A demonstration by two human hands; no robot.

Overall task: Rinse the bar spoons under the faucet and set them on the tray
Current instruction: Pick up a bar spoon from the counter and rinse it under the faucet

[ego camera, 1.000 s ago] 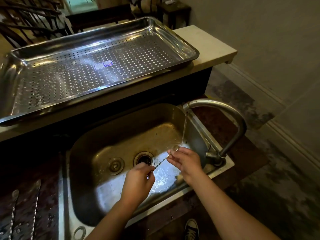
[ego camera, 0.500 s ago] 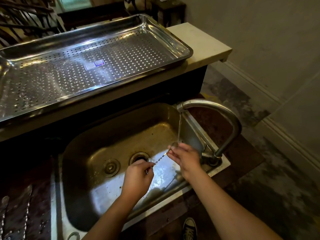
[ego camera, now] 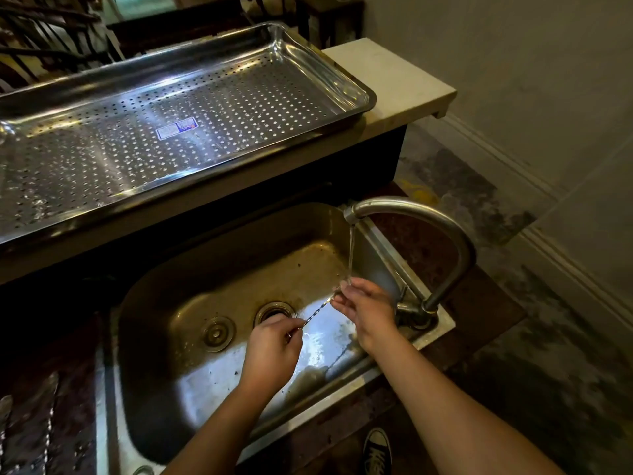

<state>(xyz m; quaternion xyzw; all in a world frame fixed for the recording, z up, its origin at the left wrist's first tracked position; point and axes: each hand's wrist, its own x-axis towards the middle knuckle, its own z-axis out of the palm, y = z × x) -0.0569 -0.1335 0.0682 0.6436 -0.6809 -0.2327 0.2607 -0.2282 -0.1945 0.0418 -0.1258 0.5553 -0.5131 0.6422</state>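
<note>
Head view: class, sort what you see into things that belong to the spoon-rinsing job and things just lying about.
Belongs to the job: bar spoon pinched by left hand and right hand; running faucet; sink; perforated tray; twisted spoons waiting on the counter.
Lying about: sneaker; sink stopper; dark chairs.

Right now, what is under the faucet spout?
A thin water stream falls onto the bar spoon end that the right hand pinches; the left hand holds the other end. That hand hides its tip.
</note>
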